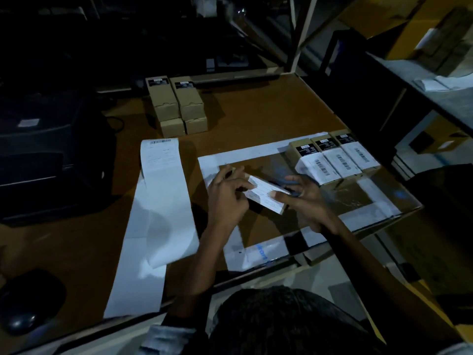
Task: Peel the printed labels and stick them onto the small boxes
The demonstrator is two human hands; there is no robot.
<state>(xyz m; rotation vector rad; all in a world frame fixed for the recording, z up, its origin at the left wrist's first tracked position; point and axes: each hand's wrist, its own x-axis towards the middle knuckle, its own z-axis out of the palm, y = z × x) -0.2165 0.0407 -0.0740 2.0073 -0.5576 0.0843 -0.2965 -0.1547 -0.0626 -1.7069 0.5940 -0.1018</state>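
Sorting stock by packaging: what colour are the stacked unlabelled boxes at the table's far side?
Plain tan cardboard boxes, each with a black sticker on top; head view.

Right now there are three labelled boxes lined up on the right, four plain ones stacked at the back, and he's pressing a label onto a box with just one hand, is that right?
Not quite: the head view shows both hands on the box, the left hand and the right hand together pressing the label. The three labelled boxes on the right and the four plain boxes at the back are as you said.
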